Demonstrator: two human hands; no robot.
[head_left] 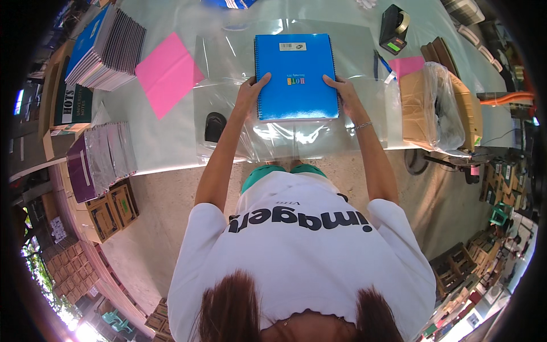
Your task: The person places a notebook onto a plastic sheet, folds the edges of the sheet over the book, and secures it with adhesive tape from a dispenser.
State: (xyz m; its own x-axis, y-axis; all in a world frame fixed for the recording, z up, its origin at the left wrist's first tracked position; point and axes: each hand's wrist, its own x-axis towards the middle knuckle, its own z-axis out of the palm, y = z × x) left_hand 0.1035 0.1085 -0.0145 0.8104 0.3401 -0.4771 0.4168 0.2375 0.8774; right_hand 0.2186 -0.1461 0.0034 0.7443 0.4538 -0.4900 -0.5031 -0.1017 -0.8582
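Observation:
A blue spiral notebook (pixel 295 97), with a white label near its far edge, lies between my hands over a clear plastic sheet (pixel 228 57). Wire coils show along both its left and right edges, so more than one notebook may be stacked here; I cannot tell how many. My left hand (pixel 253 94) grips the left edge, thumb on top of the cover. On the opposite edge my right hand (pixel 345 94) does the same, its thumb also on the cover. The fingers of both hands are mostly hidden beside and below the edges.
At the left stand a tall stack of spiral notebooks (pixel 117 51) and a plastic-wrapped bundle (pixel 111 151). Pink paper (pixel 168 77) lies nearby. To the right are a tape dispenser (pixel 394 28), a blue pen (pixel 386 64) and an opened cardboard box (pixel 419 108) with plastic.

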